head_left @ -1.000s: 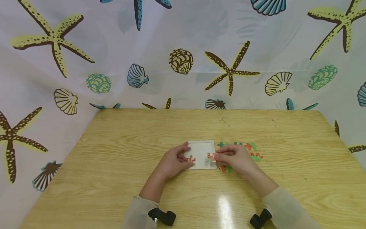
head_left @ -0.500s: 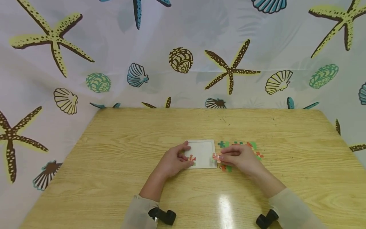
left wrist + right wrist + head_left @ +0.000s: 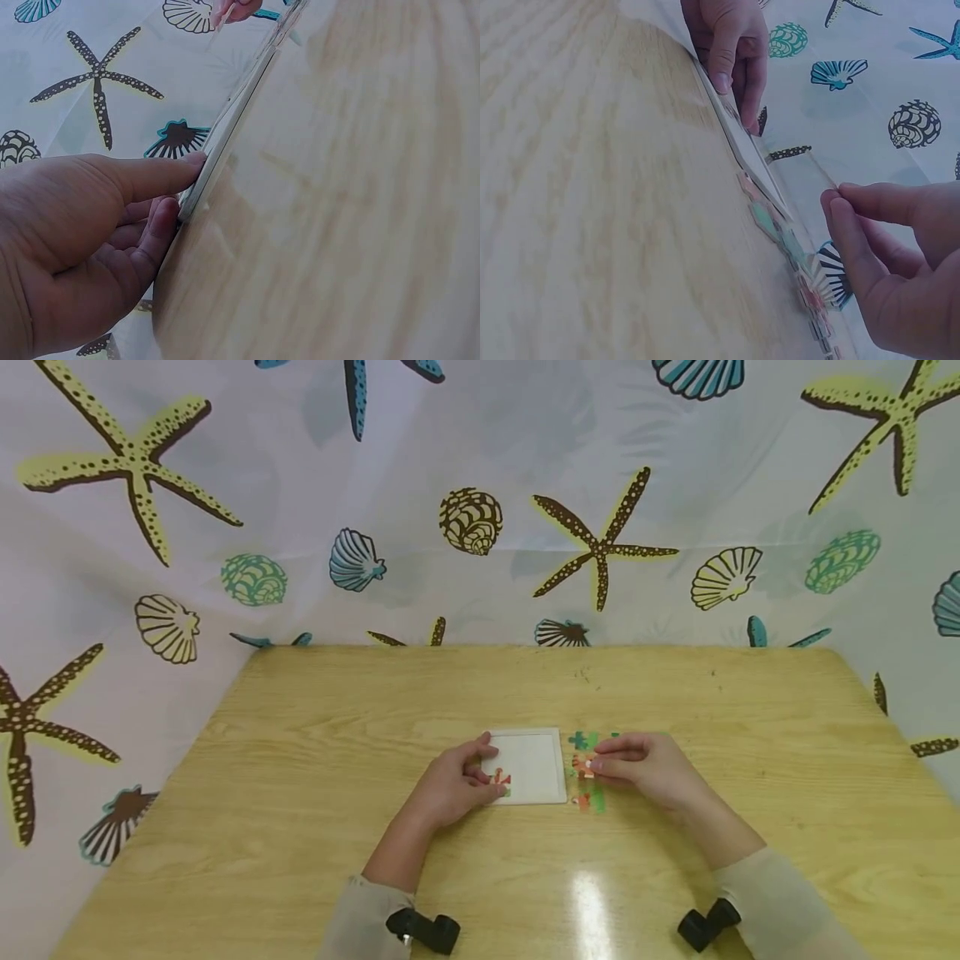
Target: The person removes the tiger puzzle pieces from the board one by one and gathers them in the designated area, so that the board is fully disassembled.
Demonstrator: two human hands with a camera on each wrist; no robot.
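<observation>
A white puzzle tray (image 3: 534, 764) lies on the table, with one red and green puzzle piece (image 3: 501, 777) in its near left corner. My left hand (image 3: 450, 785) grips the tray's left side, the thumb on top at the near corner; in the left wrist view the hand (image 3: 97, 225) shows at the tray's edge. Between thumb and forefinger, my right hand (image 3: 654, 770) pinches an orange-red puzzle piece (image 3: 582, 766) just right of the tray. Seen edge-on in the right wrist view, that held piece (image 3: 821, 166) is raised above the table.
Loose green puzzle pieces (image 3: 585, 741) lie right of the tray, with orange and green pieces (image 3: 589, 800) nearer me; others are hidden under my right hand. Wood-grain table (image 3: 360, 718) extends all round. A white cloth with starfish and shells (image 3: 420, 585) hangs behind.
My right hand has moved right with the pinched piece, from over the tray's right edge to over the loose pieces. My left hand stays at the tray.
</observation>
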